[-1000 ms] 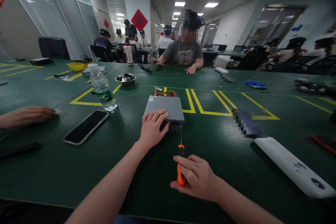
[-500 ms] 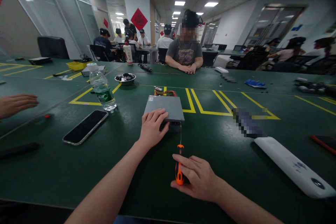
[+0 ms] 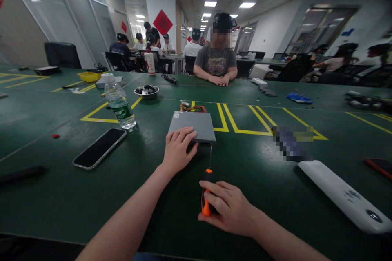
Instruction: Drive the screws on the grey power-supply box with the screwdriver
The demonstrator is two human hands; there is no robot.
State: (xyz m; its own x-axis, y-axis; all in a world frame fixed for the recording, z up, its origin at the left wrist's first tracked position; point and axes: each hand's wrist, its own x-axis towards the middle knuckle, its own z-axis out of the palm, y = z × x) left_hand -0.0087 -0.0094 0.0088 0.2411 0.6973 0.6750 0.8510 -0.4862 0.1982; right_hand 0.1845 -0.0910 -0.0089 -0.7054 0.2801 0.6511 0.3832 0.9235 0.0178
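Note:
A grey metal computer power supply (image 3: 199,124) lies on the green table in front of me, its bundle of coloured wires (image 3: 193,108) at the far side. My left hand (image 3: 180,147) grips its near left part, fingers over the top and thumb at the near face. In my right hand (image 3: 225,204) is a screwdriver (image 3: 207,204) with an orange and black handle, held between thumb and fingers. Its thin shaft points away from me, and the tip meets the near face by the right corner. Any screw there is too small to make out.
Left of the power supply stand a water bottle (image 3: 121,106) and a phone (image 3: 99,149). A metal bowl (image 3: 146,92) of small parts sits beyond. To the right lies a long white device (image 3: 339,195). Across the table sits a person (image 3: 216,61).
The screwdriver's handle has swung slightly left, so it tilts a little more. My left hand and the power supply stay put. Another person's hand at the left edge has left the view.

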